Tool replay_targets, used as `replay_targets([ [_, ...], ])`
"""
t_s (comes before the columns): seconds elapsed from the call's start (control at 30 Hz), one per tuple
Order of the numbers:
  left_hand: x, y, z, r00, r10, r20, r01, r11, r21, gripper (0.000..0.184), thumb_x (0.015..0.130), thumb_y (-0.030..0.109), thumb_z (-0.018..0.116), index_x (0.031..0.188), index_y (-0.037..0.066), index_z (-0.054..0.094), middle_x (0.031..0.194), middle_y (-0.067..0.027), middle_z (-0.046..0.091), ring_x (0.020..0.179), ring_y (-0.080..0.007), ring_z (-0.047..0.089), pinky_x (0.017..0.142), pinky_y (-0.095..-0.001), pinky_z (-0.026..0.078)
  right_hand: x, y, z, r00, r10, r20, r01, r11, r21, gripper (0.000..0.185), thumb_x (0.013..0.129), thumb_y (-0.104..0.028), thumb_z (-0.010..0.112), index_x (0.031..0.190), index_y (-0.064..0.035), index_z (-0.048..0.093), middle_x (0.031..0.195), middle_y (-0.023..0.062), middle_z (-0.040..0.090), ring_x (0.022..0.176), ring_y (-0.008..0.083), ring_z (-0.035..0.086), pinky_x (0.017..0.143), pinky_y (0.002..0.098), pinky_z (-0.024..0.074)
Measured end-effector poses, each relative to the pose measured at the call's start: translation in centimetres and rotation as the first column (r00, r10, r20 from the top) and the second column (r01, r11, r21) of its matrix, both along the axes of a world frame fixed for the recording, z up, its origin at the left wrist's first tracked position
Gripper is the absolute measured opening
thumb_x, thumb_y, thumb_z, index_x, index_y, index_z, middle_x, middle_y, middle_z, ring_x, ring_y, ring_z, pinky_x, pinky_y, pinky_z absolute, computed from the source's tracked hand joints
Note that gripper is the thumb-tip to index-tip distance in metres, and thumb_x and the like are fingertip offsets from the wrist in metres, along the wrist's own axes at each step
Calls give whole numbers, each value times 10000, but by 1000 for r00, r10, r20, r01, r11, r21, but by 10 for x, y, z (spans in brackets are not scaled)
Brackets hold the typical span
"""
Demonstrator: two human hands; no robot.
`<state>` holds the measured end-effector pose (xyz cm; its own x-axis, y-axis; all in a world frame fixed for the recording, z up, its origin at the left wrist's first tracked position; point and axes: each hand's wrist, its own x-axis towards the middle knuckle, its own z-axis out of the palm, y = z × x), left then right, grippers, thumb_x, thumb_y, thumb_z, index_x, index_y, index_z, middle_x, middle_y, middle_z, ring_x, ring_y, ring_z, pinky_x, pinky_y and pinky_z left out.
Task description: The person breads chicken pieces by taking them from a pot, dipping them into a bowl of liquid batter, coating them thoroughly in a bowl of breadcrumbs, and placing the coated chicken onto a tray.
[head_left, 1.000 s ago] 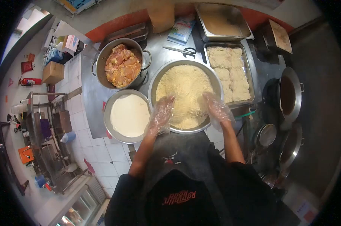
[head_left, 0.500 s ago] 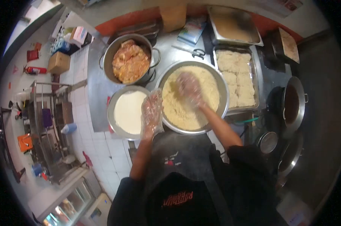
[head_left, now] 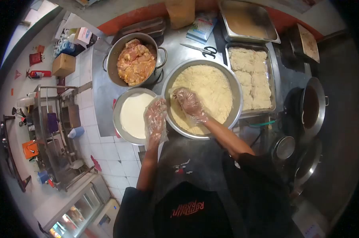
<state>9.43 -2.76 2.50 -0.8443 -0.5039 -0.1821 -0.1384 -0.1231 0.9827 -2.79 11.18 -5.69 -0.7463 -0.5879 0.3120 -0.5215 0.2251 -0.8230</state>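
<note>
Both of my hands wear clear plastic gloves. My right hand (head_left: pixel 190 104) is in the left part of a wide metal bowl (head_left: pixel 238 99) of pale yellow crumbs (head_left: pixel 211 89). Its fingers are curled down at the crumbs, and what they hold, if anything, is hidden. My left hand (head_left: pixel 155 117) hovers by the right rim of a smaller metal bowl of white liquid (head_left: pixel 134 115), its fingers extended and loosely apart, with nothing visible in it. Behind that bowl stands a pot (head_left: pixel 112 63) of raw, marinated-looking meat pieces (head_left: pixel 136 63).
Right of the crumbs, a metal tray (head_left: pixel 273 105) holds several crumb-coated slabs (head_left: pixel 249 79). Scissors (head_left: pixel 201 49) lie behind, near a blue-and-white packet (head_left: pixel 202 28). A deep steel pan (head_left: pixel 249 22) stands at the back. Pans of dark liquid (head_left: pixel 311 109) are far right.
My right hand has moved left across the crumbs, from near the bowl's middle to its left side, and its fingers are curled. My left hand has shifted slightly left.
</note>
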Motion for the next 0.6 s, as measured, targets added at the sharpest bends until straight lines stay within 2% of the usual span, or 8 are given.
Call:
replay_targets([
  [0.07, 6, 1, -6, 998, -17, -62, 4, 980, -197, 421, 1071, 317, 499, 1358, 14, 557, 1261, -66, 650, 1065, -133, 651, 854, -262, 563, 15, -2, 9, 996, 36, 83, -32, 999, -41, 212, 1023, -150, 513, 1150, -55, 654, 1081, 148, 690, 927, 279, 665, 852, 429, 545],
  [0.17, 1, 2, -4, 984, 151, 99, -161, 981, 106, 383, 1055, 144, 495, 1411, 4, 501, 1302, -85, 634, 1117, -152, 645, 919, -276, 549, 16, 2, 34, 939, 101, 329, -48, 985, -166, 288, 1084, -246, 459, 1167, -27, 627, 1038, 141, 681, 948, 244, 654, 841, 424, 539],
  [0.2, -3, 6, -1, 994, 95, 60, -97, 994, 46, 391, 1044, 205, 544, 1375, -2, 528, 1228, -86, 659, 1028, -132, 649, 855, -261, 551, 6, 4, 42, 679, 200, 707, 43, 950, -310, 336, 1077, -313, 468, 1123, -25, 635, 991, 125, 677, 891, 244, 653, 786, 423, 542],
  [0.27, -14, 15, -23, 990, 123, -66, -112, 984, 141, 407, 1011, 233, 621, 1335, -6, 562, 1128, -64, 691, 913, -95, 642, 787, -241, 548, -18, 14, 77, 142, 329, 934, 225, 908, -354, 521, 1055, -503, 461, 1158, -19, 623, 995, 94, 687, 873, 233, 662, 755, 375, 563],
  [0.4, -25, 36, 10, 989, 42, 142, -48, 998, 34, 421, 994, 267, 644, 1321, 9, 581, 1113, -69, 691, 930, -103, 642, 803, -239, 543, -58, 26, 83, 194, 292, 937, 377, 859, -346, 695, 976, -611, 523, 1285, 11, 561, 1031, 153, 660, 947, 242, 693, 716, 377, 607],
  [0.53, -21, 38, -12, 989, 72, -132, -26, 946, 322, 444, 988, 308, 647, 1289, -14, 605, 1081, -125, 704, 927, -164, 661, 808, -282, 550, -80, 64, 83, 169, 168, 971, 622, 746, -237, 583, 1009, -534, 518, 1249, -8, 590, 1029, 138, 679, 954, 259, 675, 771, 397, 593],
  [0.57, -32, 40, 5, 988, -125, 91, 138, 979, -149, 446, 983, 316, 649, 1261, -31, 616, 1063, -166, 706, 930, -218, 676, 812, -321, 556, -93, 86, 62, 275, 71, 959, 549, 807, -217, 555, 1035, -536, 465, 1202, -30, 622, 1048, 134, 696, 923, 292, 668, 838, 414, 572],
  [0.6, -35, 44, 14, 906, -187, 379, 377, 763, -525, 451, 978, 324, 650, 1233, -47, 628, 1046, -207, 708, 932, -272, 691, 816, -360, 561, -109, 106, 54, 273, 74, 959, 542, 812, -217, 555, 1035, -536, 465, 1202, -30, 622, 1048, 134, 696, 923, 292, 668, 838, 414, 572],
])
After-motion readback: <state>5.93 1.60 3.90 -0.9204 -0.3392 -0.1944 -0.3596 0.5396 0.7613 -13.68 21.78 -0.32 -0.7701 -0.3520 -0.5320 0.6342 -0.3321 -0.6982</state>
